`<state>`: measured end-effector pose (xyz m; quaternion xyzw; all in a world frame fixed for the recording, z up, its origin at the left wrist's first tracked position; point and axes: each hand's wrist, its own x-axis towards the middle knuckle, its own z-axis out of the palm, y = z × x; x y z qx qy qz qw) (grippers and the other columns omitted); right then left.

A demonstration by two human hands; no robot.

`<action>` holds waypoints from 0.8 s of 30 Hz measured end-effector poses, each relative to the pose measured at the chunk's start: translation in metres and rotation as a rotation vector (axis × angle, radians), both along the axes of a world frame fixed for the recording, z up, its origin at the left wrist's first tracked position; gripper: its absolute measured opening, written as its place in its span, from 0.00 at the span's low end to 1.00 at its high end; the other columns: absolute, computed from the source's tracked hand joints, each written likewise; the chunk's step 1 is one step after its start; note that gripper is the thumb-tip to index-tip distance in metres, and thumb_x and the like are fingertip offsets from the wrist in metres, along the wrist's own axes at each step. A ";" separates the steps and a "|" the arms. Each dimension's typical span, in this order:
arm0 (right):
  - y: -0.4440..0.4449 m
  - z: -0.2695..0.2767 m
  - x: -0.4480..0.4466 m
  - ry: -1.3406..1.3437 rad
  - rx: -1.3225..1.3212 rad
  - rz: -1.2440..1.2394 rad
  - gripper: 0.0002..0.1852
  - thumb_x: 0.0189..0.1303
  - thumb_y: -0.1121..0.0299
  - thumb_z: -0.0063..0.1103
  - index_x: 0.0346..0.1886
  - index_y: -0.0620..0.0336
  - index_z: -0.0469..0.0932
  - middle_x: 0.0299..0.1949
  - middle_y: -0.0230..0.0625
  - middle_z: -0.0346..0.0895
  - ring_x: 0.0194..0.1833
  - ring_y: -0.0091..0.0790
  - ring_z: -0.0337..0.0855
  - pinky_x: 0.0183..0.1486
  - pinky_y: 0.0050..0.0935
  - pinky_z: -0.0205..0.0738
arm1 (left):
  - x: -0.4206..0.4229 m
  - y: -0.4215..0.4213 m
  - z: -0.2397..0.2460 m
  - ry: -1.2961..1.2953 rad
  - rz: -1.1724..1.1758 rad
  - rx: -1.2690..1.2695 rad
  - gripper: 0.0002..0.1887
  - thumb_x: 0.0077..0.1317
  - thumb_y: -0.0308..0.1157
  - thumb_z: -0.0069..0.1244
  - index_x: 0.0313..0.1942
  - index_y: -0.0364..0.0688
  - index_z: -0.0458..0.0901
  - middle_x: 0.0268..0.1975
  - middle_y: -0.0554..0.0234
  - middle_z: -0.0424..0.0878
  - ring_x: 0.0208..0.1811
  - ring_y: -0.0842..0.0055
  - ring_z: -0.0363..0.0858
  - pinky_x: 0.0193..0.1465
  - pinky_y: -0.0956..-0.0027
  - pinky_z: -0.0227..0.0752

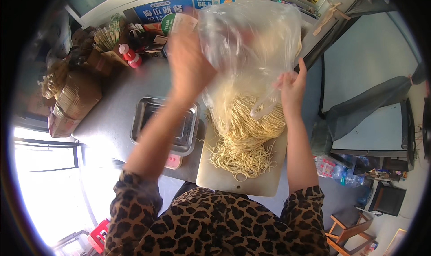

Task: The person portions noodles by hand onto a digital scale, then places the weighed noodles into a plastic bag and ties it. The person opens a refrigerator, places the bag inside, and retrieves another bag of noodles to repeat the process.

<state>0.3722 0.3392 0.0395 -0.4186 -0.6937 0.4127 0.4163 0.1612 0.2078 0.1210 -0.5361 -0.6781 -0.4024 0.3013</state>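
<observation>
A heap of thin yellow noodles (251,134) lies on a pale plastic cutting board (215,178) in front of me, with loose strands at its near end. Over the far part of the heap rises a clear plastic bag (249,43), puffed wide and covering some noodles. At the bag's right edge my right hand (292,84) pinches the plastic, thumb pointing up. A loop of the bag hangs beside that wrist. My left hand (192,60) is raised at the bag's left side and blurred by motion; its fingers and any grip on the plastic are unclear.
Left of the board stands a rectangular metal tray (193,131), partly behind my left forearm, with a pink box (173,161) near it. Farther left are a red squeeze bottle (131,57) and cardboard boxes (79,94). A wooden stool (350,227) stands on the floor at right.
</observation>
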 end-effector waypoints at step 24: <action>-0.182 0.025 -0.227 -0.489 0.378 0.487 0.16 0.72 0.59 0.51 0.40 0.61 0.84 0.33 0.51 0.82 0.40 0.51 0.85 0.45 0.41 0.77 | -0.232 -0.303 -0.056 -2.133 -1.117 0.630 0.21 0.73 0.34 0.49 0.60 0.30 0.72 0.59 0.39 0.78 0.66 0.55 0.74 0.77 0.46 0.60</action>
